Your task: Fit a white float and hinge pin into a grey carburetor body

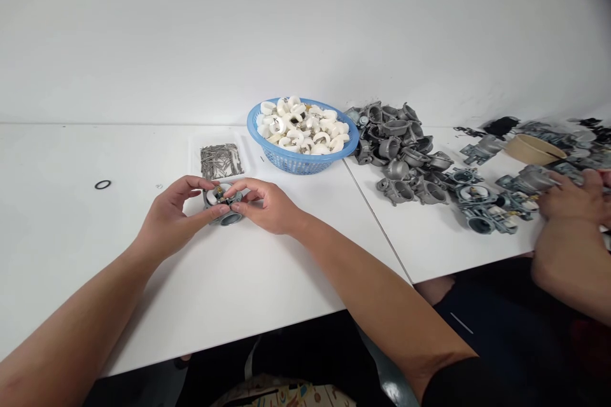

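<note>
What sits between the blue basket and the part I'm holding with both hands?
In the head view, a clear tray of small metal pins lies between the blue basket and the grey metal part, slightly left of the direct line.

A blue basket [300, 162] of white floats sits beside piled grey castings [401, 152].

The white table [71, 229] lies bare to the left of the left hand [169, 219] save a small black ring [102, 184], and bare toward its near edge; behind the hands a tray of pins [220, 161] and a blue basket [301, 137] close the way, the tray just beside the fingers. To the right of the right hand [267, 203] a clear strip runs to the seam; beyond it a heap of grey metal castings [405, 152] and another person's hand [575, 197] crowd the next table.
</note>
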Tool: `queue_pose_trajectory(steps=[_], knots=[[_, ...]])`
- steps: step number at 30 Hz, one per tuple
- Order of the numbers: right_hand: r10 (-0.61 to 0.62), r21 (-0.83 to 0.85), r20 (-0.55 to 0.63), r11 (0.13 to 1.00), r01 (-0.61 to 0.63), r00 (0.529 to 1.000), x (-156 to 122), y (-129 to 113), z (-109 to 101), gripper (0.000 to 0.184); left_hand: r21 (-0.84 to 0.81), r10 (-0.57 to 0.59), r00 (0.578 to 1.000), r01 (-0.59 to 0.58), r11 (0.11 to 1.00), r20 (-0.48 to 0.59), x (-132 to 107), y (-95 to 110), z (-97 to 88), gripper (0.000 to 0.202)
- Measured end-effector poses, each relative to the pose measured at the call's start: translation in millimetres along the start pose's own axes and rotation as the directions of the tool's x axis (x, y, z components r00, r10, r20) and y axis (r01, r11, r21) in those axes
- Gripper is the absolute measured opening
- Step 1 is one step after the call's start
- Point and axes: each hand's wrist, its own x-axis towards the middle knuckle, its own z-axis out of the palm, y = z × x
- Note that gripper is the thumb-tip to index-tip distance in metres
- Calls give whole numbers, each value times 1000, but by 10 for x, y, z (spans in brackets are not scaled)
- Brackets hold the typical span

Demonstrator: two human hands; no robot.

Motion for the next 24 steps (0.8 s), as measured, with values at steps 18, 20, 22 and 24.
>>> queue_pose_trajectory(steps=[18,20,22,24], knots=[[68,95,-80,994,-60,994,45,9,-79,31,-151,-19,995,34,988,98,-39,63,22,45],[3,31,-215,1000,4,977,59,31,-90,26,-155,-12,992,32,987,128,-34,63,8,43],[-67,-90,-312,995,41,948,69,73,-89,29,-146,-7,989,29,989,147,-27,49,-9,41],[-119,-211,-343,976,47,932,90,122,-85,29,-135,4,988,17,991,154,-18,25,-24,40]])
